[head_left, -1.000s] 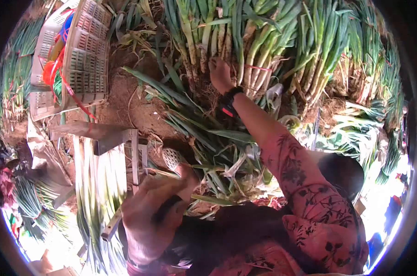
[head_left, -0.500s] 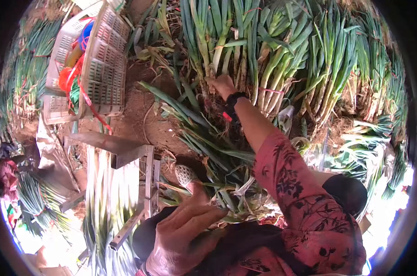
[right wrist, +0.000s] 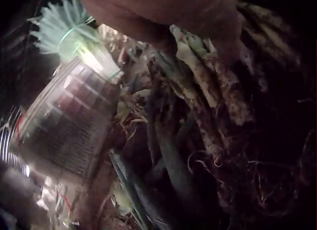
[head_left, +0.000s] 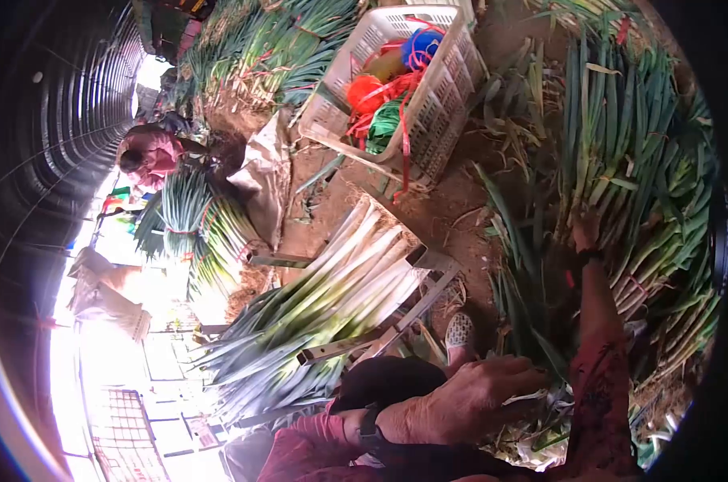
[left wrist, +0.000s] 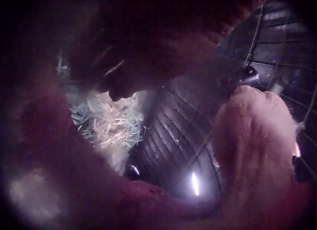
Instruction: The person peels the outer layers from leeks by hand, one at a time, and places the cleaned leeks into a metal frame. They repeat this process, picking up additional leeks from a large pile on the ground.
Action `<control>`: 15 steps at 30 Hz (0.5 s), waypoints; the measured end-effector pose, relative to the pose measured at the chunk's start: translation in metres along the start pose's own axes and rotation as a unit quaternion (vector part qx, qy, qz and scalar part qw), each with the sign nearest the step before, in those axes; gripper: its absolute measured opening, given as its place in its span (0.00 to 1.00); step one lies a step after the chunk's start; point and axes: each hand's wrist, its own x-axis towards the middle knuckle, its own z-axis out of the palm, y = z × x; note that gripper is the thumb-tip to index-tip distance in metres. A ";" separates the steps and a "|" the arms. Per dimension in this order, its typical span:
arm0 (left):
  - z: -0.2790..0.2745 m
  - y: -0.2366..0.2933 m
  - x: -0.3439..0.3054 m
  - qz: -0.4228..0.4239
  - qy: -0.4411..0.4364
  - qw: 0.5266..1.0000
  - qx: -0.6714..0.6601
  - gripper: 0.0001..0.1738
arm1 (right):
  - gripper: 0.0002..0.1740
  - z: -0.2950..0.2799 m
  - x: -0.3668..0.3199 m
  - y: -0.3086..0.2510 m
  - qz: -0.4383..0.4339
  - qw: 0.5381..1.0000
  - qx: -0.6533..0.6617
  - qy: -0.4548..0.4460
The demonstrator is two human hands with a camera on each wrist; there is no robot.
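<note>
Long green onions [head_left: 613,136] with soil-caked lower stems lean in a pile at the right of the head view. My right hand [head_left: 586,229] grips some of them low on the stems. In the right wrist view that hand is at the top, over dirty stems [right wrist: 198,76] with stringy roots [right wrist: 233,165] below. My left hand [head_left: 476,398] hangs in front of my body, fingers loosely bent, holding nothing that shows. The left wrist view is dim, with part of the left hand [left wrist: 257,136] at its right.
A white plastic crate [head_left: 452,96] holds red, blue and green ribbon rolls. Cleaned green onions [head_left: 340,281] lie across a metal-framed stand [head_left: 412,313] at my left. Beyond are a tied bundle [head_left: 183,209], a sack [head_left: 263,173] and another person [head_left: 151,153]. Loose leaves litter the soil.
The head view has swung left, so the crate and stand appear further right, and another person shows. My right hand stays at the base of the onions. My left hand stays near my body.
</note>
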 end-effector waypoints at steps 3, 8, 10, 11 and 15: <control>0.002 -0.008 0.003 0.055 0.031 0.998 -0.015 0.21 | 0.25 -0.016 -0.005 -0.009 0.067 0.993 0.050 -0.083; 0.000 -0.008 -0.003 -0.007 -0.003 1.000 -0.014 0.21 | 0.15 -0.016 -0.007 0.026 0.058 0.911 0.301 -0.276; 0.004 -0.012 -0.006 0.016 0.008 1.000 -0.009 0.21 | 0.13 -0.061 -0.027 0.026 -0.237 0.874 0.290 -0.309; 0.007 -0.016 -0.006 0.041 0.017 0.999 -0.007 0.21 | 0.15 -0.090 -0.047 -0.001 -0.197 0.839 0.386 -0.328; 0.019 -0.034 -0.009 0.100 -0.001 0.995 -0.003 0.22 | 0.15 -0.101 -0.047 0.027 -0.263 0.845 0.371 -0.283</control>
